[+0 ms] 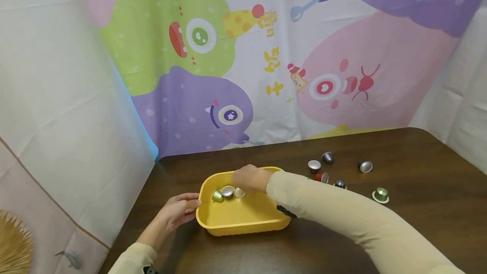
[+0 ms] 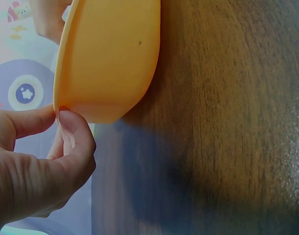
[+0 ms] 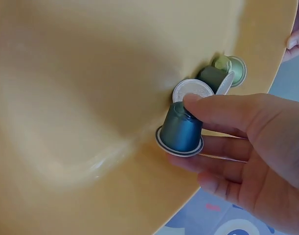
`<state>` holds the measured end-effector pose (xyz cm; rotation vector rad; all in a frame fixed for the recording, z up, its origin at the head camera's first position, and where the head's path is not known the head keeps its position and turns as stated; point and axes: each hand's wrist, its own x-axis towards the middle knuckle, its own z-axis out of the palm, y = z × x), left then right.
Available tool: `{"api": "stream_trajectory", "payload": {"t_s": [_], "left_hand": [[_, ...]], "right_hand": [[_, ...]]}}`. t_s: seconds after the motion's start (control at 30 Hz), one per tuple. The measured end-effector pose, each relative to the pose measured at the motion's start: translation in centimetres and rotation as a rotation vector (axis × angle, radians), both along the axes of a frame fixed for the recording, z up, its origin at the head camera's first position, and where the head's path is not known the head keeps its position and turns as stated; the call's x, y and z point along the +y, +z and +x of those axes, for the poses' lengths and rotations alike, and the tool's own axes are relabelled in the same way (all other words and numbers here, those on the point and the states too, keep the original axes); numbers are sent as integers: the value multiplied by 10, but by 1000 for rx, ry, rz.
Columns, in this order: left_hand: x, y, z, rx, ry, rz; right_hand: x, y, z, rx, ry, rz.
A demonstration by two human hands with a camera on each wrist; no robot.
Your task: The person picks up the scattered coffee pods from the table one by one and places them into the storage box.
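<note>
A yellow tray sits on the dark wooden table. My left hand pinches its left rim, thumb on top, and the left wrist view shows that left hand on the edge of the tray. My right hand reaches into the tray's far side. In the right wrist view the right hand holds a blue-green capsule between thumb and fingers, just above the tray wall. Beside it lie a silver-topped capsule, a dark green one and a light green one.
Several loose capsules lie on the table right of the tray, among them a silver one, a red one and a green one. A cartoon-printed cloth hangs behind the table. The table's left edge runs close to my left arm.
</note>
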<state>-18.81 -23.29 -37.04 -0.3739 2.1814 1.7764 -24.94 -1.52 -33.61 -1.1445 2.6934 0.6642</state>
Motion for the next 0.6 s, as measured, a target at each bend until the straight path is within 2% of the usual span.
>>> {"api": "stream_trajectory", "payload": {"t_s": [0.17,0.4,0.6], "left_hand": [[0,1,1,1,-3,-6],[0,0,2,-7,-4,-5],[0,2,1,-8,0,4]], "right_hand": [[1,1,0,33,11,-4],[5,6,-1,21,24,-15],[9,17,0,-50,6,-55]]}}
